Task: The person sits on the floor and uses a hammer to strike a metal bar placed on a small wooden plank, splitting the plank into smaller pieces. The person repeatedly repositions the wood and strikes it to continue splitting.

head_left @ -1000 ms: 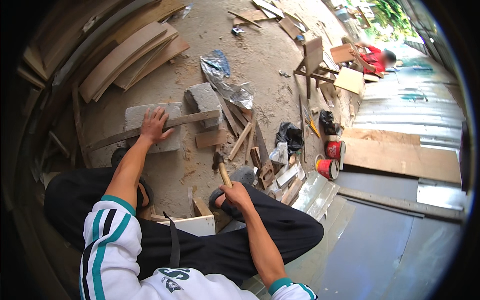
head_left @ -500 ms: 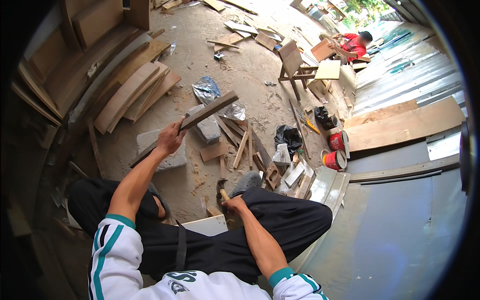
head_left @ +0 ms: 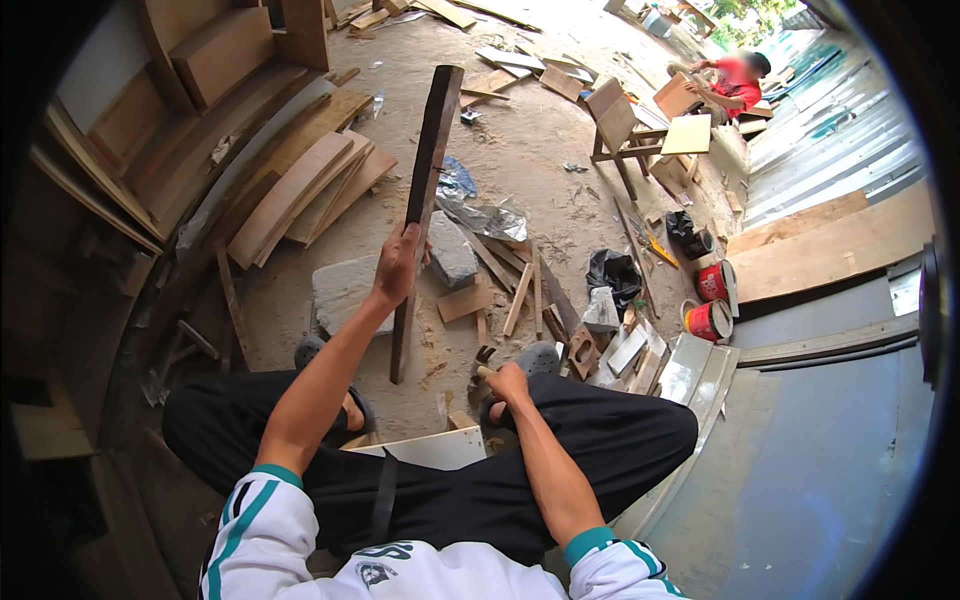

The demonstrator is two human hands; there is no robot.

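Observation:
My left hand (head_left: 398,262) is closed around a long dark wooden strip (head_left: 430,150), gripping it below its middle. The strip stands nearly lengthwise in view, its far end leaning slightly right, and what look like nails stick out of its side. Close to my right knee, my right hand (head_left: 507,383) grips a claw hammer (head_left: 484,356) by its light wooden handle, the dark head pointing away from me. Beneath the strip lie two grey concrete blocks, a wide one (head_left: 345,292) and a narrower one (head_left: 453,250). A white board (head_left: 430,448) lies between my legs.
Curved wooden pieces (head_left: 300,195) lean at the left beside a wooden cabinet frame (head_left: 222,60). Wood offcuts (head_left: 520,300) and a black plastic bag (head_left: 613,275) lie on the right. Red cans (head_left: 708,320) stand by the wall. Farther off, a person in red (head_left: 735,85) sits near a chair (head_left: 612,115).
My left hand has turned the wooden strip from a slant to nearly lengthwise and moved it right. The hammer stays in my right hand. The whole view has shifted slightly.

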